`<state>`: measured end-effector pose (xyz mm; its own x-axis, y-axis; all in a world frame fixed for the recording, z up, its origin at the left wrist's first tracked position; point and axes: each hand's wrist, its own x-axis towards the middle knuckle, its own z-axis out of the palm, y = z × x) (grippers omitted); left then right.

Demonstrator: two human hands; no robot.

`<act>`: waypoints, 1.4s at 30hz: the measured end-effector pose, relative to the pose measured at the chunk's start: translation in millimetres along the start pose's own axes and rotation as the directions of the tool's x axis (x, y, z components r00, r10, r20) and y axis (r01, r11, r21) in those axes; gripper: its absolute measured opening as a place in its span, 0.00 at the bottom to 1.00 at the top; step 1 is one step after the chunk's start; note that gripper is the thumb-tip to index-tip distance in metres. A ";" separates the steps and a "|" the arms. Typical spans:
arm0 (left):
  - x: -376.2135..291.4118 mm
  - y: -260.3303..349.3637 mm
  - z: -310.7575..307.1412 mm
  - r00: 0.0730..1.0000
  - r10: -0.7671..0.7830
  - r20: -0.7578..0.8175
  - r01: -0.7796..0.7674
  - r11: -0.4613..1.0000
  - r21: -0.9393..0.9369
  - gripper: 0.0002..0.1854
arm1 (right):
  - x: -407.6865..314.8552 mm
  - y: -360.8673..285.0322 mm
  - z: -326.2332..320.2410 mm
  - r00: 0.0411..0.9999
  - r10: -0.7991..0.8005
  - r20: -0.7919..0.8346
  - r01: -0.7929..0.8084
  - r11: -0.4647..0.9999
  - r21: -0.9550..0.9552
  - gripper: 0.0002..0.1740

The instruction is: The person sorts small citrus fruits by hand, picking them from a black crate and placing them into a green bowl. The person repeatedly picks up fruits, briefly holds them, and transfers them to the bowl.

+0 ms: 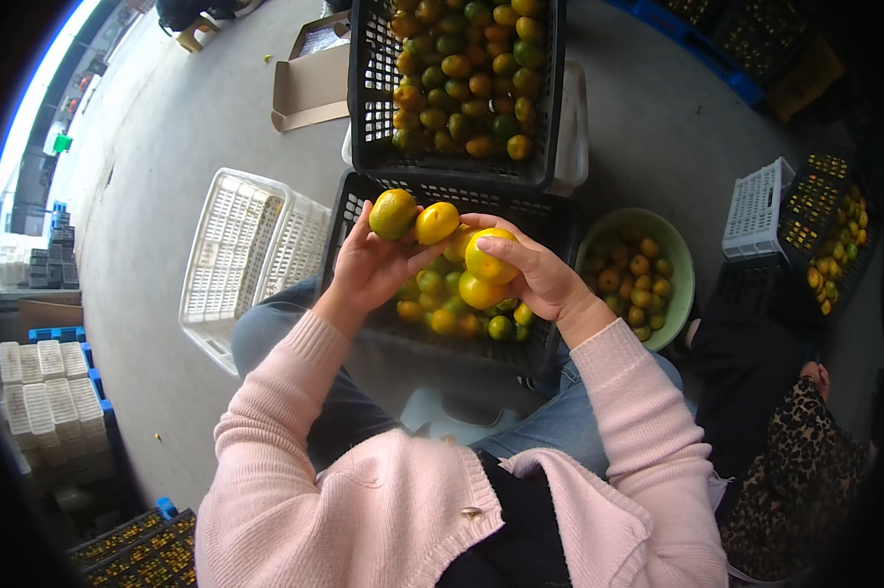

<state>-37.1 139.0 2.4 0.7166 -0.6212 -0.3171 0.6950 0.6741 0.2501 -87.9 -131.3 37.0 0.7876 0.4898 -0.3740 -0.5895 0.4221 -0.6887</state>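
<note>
My left hand (372, 268) is palm up and holds a greenish mandarin (393, 214) and a yellow mandarin (437, 223) side by side. In my right hand (548, 275) are yellow mandarins (492, 256), with the thumb pressed on the upper one and another (481, 291) just below it. Both hands are over a black plastic crate (449, 353), where green and yellow mandarins (442, 298) lie, partly hidden by my hands. Beyond it, a second black crate (456, 167) holds many orange and green mandarins (456, 66).
A green basin (686, 287) of mandarins stands at the right, near a co-worker in a leopard-print garment (794, 478). White plastic baskets (229, 257) are at my left. An opened cardboard box (313, 84) lies beyond. More filled crates (816, 198) stand at the far right.
</note>
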 end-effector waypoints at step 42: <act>-11.2 14.1 -15.2 0.983 0.186 -0.014 -0.067 0.421 0.904 0.22 | -38.8 75.0 -23.4 0.926 -0.321 -0.201 -0.181 0.093 -0.979 0.22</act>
<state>-36.2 161.5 -4.4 0.8323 -0.4796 -0.2778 0.2977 -0.0359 0.9540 -158.4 -136.6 -14.7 0.9541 0.1646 -0.2502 -0.0211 -0.7963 -0.6045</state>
